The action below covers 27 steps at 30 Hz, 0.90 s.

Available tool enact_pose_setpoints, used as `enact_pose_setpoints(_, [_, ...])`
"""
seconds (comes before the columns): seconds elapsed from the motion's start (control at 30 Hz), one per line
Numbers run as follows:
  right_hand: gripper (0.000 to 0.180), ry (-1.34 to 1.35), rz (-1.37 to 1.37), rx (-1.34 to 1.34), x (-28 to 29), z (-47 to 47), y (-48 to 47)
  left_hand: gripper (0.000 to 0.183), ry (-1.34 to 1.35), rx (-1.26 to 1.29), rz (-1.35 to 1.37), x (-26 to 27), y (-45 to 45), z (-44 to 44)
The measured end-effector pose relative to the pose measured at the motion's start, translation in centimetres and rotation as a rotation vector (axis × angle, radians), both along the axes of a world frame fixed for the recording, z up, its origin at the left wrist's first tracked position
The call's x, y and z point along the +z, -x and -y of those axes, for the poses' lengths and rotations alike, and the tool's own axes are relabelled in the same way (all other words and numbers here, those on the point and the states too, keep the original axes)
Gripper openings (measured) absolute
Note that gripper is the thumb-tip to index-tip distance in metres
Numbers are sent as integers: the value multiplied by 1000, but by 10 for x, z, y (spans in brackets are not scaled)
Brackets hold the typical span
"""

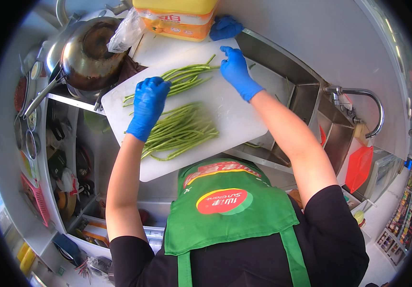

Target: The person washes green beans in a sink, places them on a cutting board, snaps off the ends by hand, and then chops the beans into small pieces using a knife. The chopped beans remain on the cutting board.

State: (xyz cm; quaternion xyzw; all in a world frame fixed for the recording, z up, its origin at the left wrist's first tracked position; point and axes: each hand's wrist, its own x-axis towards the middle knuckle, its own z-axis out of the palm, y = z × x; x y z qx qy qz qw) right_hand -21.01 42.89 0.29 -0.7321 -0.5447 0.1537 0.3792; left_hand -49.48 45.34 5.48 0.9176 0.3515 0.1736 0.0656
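Both my hands wear blue gloves above a white cutting board [238, 123]. My left hand [150, 102] is curled over the left part of a small bunch of long green beans [188, 77], whose ends stick out on both sides of it. My right hand [236, 70] is at the other end of that bunch, with bean tips meeting its edge. Its thumb and fingers are bent close together, and whether they pinch anything is hidden. Nearer to me, a larger pile of long green beans [180, 132] lies on the board, partly blurred.
The board lies across a steel sink [277, 59] with a curved faucet [374, 104]. A stained wok [94, 53] stands back left. Behind the board are a yellow-orange jug [177, 18], a plastic bag [127, 32] and a blue cloth or glove [226, 27]. A red plastic container [359, 168] is at right.
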Motion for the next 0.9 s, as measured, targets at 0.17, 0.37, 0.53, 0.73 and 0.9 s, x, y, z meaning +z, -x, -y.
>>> enact_pose_setpoints(0.17, [38, 79, 74, 306, -10, -21, -2, 15, -104, 12, -247, -11, -27, -2])
enact_pose_setpoints(0.37, [42, 15, 84, 240, -11, -1, 19, 9, 29, 94, -253, -21, -21, 6])
enact_pose_setpoints(0.53, [54, 377, 258, 36, 23, 5, 33, 19, -75, 139, -232, -14, -26, 5])
enact_pose_setpoints(0.73, [53, 454, 72, 61, 25, 1, 41, 21, 84, 154, -221, -19, -27, -7])
enact_pose_setpoints(0.9, [45, 389, 25, 145, 12, -10, 23, 15, 67, 150, -285, -21, -36, -17])
